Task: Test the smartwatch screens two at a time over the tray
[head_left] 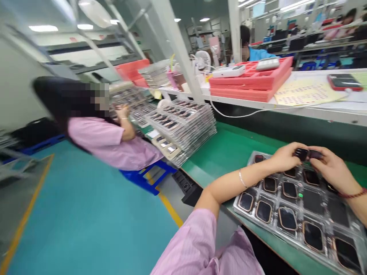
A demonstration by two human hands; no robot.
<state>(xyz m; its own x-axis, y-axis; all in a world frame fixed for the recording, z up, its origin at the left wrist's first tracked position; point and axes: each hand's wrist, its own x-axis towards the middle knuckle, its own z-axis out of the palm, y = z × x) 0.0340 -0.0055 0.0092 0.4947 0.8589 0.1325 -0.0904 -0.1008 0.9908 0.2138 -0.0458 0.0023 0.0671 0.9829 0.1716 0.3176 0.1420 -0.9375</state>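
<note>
My left hand (285,156) and right hand (329,166) pinch a small dark watch case (307,154) above the clear tray (355,229); I judge a loose pinch could drop it onto seated cases.

Green mat (229,149) free leftward; tray stack (186,128) blocks beyond.

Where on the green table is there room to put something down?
Bare green mat lies between the tall stack of trays and the clear tray of watch cases under both hands. The white shelf behind is crowded with red trays.
</note>
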